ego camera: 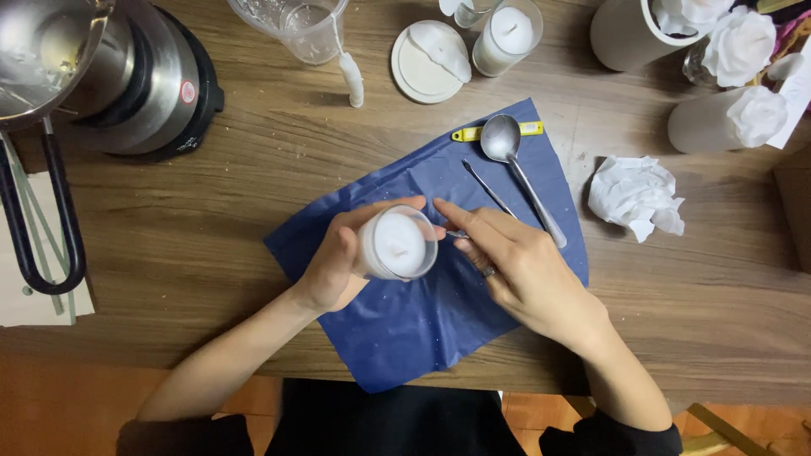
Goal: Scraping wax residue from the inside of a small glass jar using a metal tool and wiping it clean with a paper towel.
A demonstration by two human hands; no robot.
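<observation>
Hands meet over a blue cloth (439,312) spread on a wooden table (211,236). The left hand (338,262) wraps a small glass candle (399,243), tilted so its white wax top faces the camera, fingers curled around its side. The right hand (515,262) pinches a thin metal tool (457,234) between thumb and forefinger, its tip at the candle's rim; a ring sits on one finger. On the cloth just beyond lie a spoon (507,152), a slim metal pick (488,187) and a yellow tool (473,133). A crumpled tissue (635,196) lies to the right, well apart. Farther back stand another glass candle (507,35), a round lid (427,63) and a metal pot (51,51) on a heater.
</observation>
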